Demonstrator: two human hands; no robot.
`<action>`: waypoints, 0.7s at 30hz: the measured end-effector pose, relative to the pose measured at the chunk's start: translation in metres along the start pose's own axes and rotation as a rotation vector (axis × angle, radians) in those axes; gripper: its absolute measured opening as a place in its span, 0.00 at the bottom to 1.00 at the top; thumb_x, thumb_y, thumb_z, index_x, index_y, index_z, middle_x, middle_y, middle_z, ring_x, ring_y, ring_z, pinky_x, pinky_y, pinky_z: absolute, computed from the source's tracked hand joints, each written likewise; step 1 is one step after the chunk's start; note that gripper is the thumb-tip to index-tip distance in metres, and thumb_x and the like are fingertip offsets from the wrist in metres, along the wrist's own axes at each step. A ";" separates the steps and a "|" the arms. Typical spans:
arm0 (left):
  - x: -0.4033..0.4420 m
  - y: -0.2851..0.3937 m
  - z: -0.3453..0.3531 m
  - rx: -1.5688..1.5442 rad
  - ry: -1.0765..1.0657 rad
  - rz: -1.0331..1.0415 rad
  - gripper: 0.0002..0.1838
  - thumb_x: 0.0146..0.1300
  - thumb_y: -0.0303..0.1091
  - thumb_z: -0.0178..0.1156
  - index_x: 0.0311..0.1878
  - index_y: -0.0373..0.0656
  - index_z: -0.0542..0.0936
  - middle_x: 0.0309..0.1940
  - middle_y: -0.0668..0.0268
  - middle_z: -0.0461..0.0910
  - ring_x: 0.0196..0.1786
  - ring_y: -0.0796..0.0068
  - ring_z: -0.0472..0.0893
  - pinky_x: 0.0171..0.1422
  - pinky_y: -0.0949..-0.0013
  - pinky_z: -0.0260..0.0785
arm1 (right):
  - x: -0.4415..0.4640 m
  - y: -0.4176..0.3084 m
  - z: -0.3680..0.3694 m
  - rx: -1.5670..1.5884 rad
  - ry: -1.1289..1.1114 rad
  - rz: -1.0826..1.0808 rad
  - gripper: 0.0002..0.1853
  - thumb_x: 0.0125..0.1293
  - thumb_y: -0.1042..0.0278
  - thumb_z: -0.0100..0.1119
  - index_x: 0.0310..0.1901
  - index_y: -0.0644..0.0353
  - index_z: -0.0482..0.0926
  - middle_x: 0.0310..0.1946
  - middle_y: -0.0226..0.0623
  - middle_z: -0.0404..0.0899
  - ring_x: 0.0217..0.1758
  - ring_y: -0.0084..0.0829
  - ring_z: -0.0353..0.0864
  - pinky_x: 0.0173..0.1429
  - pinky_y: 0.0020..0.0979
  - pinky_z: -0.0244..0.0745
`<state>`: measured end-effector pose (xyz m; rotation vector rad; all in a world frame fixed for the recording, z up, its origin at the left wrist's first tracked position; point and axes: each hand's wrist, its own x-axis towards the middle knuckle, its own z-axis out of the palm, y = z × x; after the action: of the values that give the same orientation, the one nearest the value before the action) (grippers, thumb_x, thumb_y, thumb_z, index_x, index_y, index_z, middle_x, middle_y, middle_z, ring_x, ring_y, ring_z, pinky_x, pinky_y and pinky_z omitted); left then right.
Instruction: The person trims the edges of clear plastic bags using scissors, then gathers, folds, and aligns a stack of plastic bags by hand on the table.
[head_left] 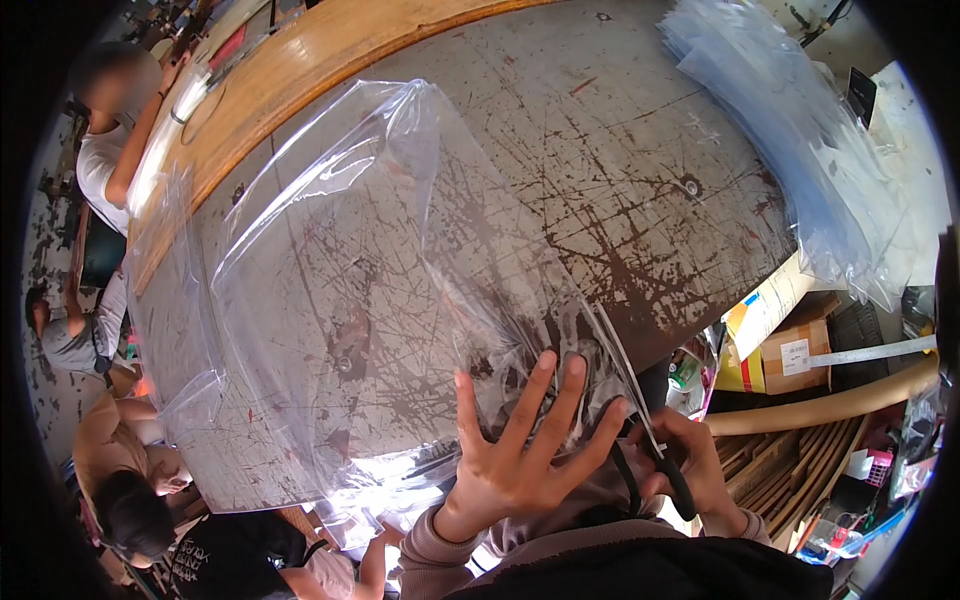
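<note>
A clear plastic sheet lies creased over the scratched grey tabletop, its lower part bunched near the front edge. My left hand rests on that bunched part with its fingers spread, holding nothing between them. To its right, my right hand is closed around the dark handles of a pair of scissors. The long metal blades point up and left, alongside the right edge of the plastic. Whether the blades touch the plastic is hard to make out.
Stacked clear plastic sheets lie at the table's right. A cardboard box and a brown roll sit beyond the right edge. Several people are along the left side. A wooden ledge borders the table's far side.
</note>
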<state>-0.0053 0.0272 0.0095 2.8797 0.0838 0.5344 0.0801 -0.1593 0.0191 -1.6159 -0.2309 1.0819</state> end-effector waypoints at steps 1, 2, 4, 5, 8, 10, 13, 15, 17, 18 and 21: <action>-0.001 0.000 0.000 0.000 0.001 0.000 0.17 0.56 0.52 0.57 0.50 0.75 0.75 0.52 0.67 0.78 0.57 0.66 0.76 0.67 0.28 0.41 | 0.001 0.002 0.001 0.025 0.011 -0.014 0.35 0.37 0.47 0.79 0.41 0.62 0.73 0.21 0.25 0.70 0.25 0.14 0.67 0.29 0.18 0.60; -0.001 0.001 0.000 -0.012 0.006 0.023 0.17 0.56 0.52 0.57 0.50 0.75 0.76 0.52 0.66 0.78 0.57 0.66 0.76 0.67 0.28 0.41 | 0.001 0.002 0.002 0.049 0.021 -0.027 0.35 0.38 0.46 0.78 0.41 0.63 0.73 0.21 0.25 0.70 0.25 0.15 0.67 0.30 0.18 0.61; -0.004 0.002 0.000 -0.023 0.012 0.044 0.17 0.56 0.51 0.57 0.50 0.74 0.76 0.53 0.66 0.77 0.57 0.65 0.76 0.66 0.27 0.40 | 0.000 -0.001 0.003 0.056 0.023 -0.021 0.36 0.37 0.46 0.78 0.42 0.63 0.73 0.21 0.25 0.70 0.25 0.15 0.67 0.30 0.19 0.61; -0.005 0.003 0.001 -0.027 0.021 0.041 0.17 0.56 0.51 0.57 0.50 0.74 0.76 0.53 0.65 0.77 0.57 0.65 0.76 0.66 0.27 0.40 | 0.000 -0.002 0.004 0.064 0.025 -0.013 0.37 0.37 0.45 0.78 0.42 0.63 0.72 0.21 0.25 0.70 0.25 0.15 0.67 0.30 0.19 0.61; -0.005 0.003 0.001 -0.041 0.021 0.033 0.16 0.57 0.50 0.57 0.50 0.73 0.76 0.53 0.65 0.77 0.58 0.65 0.76 0.66 0.27 0.40 | -0.001 0.004 0.002 0.058 0.015 -0.029 0.36 0.38 0.46 0.78 0.41 0.63 0.72 0.22 0.25 0.71 0.25 0.15 0.67 0.29 0.19 0.60; -0.005 0.003 0.000 -0.050 0.013 0.029 0.16 0.57 0.50 0.57 0.50 0.73 0.76 0.53 0.65 0.77 0.58 0.65 0.76 0.66 0.27 0.40 | -0.001 0.005 0.001 0.034 0.011 -0.027 0.35 0.38 0.47 0.78 0.41 0.63 0.72 0.22 0.26 0.71 0.26 0.14 0.68 0.29 0.19 0.60; -0.004 0.002 -0.001 -0.050 -0.002 0.021 0.16 0.57 0.50 0.56 0.50 0.73 0.76 0.52 0.65 0.78 0.58 0.65 0.75 0.66 0.27 0.41 | -0.002 0.007 -0.001 0.018 0.004 -0.026 0.33 0.40 0.49 0.78 0.42 0.62 0.72 0.23 0.27 0.73 0.26 0.14 0.68 0.28 0.18 0.59; -0.004 0.002 0.001 -0.015 0.007 0.041 0.16 0.57 0.52 0.57 0.50 0.73 0.76 0.52 0.65 0.78 0.58 0.65 0.76 0.66 0.27 0.41 | -0.001 0.008 0.000 0.028 0.002 -0.026 0.33 0.41 0.50 0.78 0.42 0.62 0.72 0.23 0.27 0.73 0.26 0.14 0.68 0.28 0.18 0.59; -0.007 0.005 0.002 -0.030 0.018 0.064 0.17 0.56 0.53 0.57 0.50 0.74 0.76 0.52 0.66 0.78 0.57 0.65 0.76 0.65 0.27 0.41 | 0.000 0.008 0.003 0.104 0.045 -0.049 0.36 0.40 0.48 0.78 0.43 0.63 0.70 0.23 0.27 0.73 0.26 0.15 0.68 0.29 0.18 0.60; -0.008 0.006 0.001 -0.047 0.026 0.086 0.17 0.56 0.55 0.57 0.50 0.74 0.76 0.51 0.66 0.78 0.57 0.66 0.76 0.65 0.26 0.41 | 0.000 0.009 0.002 0.105 0.044 -0.049 0.36 0.40 0.48 0.78 0.43 0.63 0.70 0.23 0.27 0.73 0.26 0.15 0.68 0.29 0.18 0.60; -0.008 0.008 -0.005 -0.055 -0.015 0.074 0.18 0.55 0.58 0.56 0.50 0.75 0.76 0.50 0.67 0.79 0.57 0.67 0.77 0.65 0.26 0.41 | 0.000 0.012 0.000 0.100 0.018 -0.047 0.38 0.38 0.46 0.78 0.44 0.63 0.69 0.23 0.27 0.73 0.27 0.16 0.68 0.30 0.19 0.62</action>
<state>-0.0145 0.0196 0.0127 2.8419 -0.0388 0.5198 0.0760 -0.1635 0.0087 -1.5234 -0.1988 1.0273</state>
